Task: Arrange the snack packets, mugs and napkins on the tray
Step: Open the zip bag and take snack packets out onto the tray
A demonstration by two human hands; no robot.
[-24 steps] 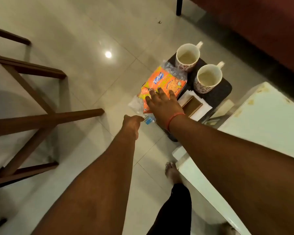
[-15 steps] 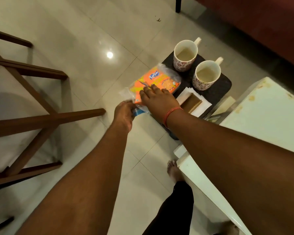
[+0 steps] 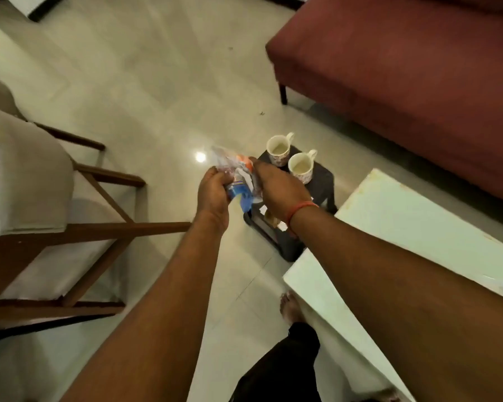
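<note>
Both hands held snack packets (image 3: pixel 238 181) just left of the black tray (image 3: pixel 323 181): left hand (image 3: pixel 214 192) fingers curled round the blue one, right hand (image 3: pixel 276 187) pinching the orange. Slippery film could slide free onto the two mugs (image 3: pixel 288 158).

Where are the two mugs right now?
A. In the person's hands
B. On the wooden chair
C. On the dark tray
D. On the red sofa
C: both mugs stand side by side on the dark tray, while the left hand and right hand hold snack packets instead.
</note>
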